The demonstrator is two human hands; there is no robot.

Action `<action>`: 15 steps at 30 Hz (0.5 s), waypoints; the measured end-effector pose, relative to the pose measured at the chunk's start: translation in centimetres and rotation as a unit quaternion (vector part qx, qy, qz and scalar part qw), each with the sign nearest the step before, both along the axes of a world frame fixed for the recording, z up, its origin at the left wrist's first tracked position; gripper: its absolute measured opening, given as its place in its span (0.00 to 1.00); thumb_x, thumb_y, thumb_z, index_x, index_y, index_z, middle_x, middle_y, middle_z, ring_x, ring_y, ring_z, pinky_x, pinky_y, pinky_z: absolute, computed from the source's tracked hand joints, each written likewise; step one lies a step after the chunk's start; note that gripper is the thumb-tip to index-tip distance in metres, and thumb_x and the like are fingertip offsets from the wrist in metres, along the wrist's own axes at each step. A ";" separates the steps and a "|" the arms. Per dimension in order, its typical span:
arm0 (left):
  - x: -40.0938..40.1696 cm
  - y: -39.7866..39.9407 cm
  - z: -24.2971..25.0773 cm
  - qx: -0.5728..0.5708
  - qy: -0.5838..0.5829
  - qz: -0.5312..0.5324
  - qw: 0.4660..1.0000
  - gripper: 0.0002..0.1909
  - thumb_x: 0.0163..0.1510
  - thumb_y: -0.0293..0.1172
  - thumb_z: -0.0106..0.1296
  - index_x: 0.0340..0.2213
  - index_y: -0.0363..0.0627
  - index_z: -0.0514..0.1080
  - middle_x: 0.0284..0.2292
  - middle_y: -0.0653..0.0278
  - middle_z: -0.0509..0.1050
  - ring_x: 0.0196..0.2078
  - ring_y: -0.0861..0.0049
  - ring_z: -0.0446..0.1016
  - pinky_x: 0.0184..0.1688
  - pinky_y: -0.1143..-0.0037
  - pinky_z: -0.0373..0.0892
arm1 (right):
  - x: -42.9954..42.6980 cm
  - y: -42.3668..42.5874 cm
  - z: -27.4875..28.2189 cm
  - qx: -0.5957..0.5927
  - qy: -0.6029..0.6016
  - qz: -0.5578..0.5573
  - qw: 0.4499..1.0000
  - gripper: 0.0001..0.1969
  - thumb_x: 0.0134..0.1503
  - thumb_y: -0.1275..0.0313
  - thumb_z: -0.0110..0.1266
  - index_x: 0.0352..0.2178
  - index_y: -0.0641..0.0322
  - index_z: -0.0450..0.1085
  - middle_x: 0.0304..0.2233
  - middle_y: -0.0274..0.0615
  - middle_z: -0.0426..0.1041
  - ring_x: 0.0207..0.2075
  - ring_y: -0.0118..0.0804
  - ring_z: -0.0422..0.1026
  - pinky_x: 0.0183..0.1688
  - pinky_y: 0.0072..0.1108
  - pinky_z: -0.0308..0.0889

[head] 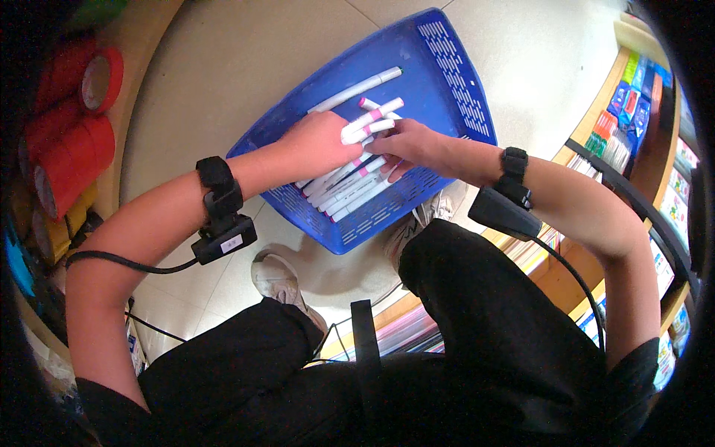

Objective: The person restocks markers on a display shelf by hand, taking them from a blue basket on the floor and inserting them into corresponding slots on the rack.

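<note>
A blue plastic basket [357, 234] with slotted sides lies before me and holds many white marker pens. My left hand [327, 139] is closed around a few white markers [375, 114] with pink bands, their ends sticking out to the right. Close against it, my right hand [405, 146] is in among the pens with its fingers bent; whether it grips one of them cannot be told. Beneath both hands, several white markers [349, 195] lie side by side towards the basket's near left side. One white marker with a dark green end [357, 89] lies apart, beyond my left hand.
Shelves with boxed goods [631, 109] and bundled pens [609, 134] stand on the right. Red tape rolls [78, 162] are stacked on the left. Packed thin stationery [408, 335] lies low between my knees. Cables hang from devices strapped to both wrists. My shoes rest on the tiled floor [218, 72].
</note>
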State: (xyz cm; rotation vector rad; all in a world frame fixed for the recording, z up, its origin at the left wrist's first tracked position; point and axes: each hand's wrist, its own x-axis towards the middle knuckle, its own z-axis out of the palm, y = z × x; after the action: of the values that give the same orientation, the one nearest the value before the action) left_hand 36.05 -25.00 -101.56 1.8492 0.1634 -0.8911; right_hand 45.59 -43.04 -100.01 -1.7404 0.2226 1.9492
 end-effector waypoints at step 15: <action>-1.6 -0.3 0.2 -0.078 -0.018 -0.007 0.997 0.21 0.48 0.44 0.59 0.30 0.34 0.76 0.26 0.46 0.77 0.31 0.54 0.78 0.35 0.64 0.72 | 2.7 0.4 1.8 0.089 0.022 0.023 0.996 0.17 0.56 0.80 0.57 0.47 0.75 0.65 0.41 0.49 0.74 0.41 0.39 0.77 0.42 0.25 0.76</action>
State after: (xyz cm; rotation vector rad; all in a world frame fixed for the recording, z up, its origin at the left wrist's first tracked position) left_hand 34.43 -25.31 -101.38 1.7211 0.0573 -0.8552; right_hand 48.24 -42.66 -98.25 -1.6020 0.0228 1.9752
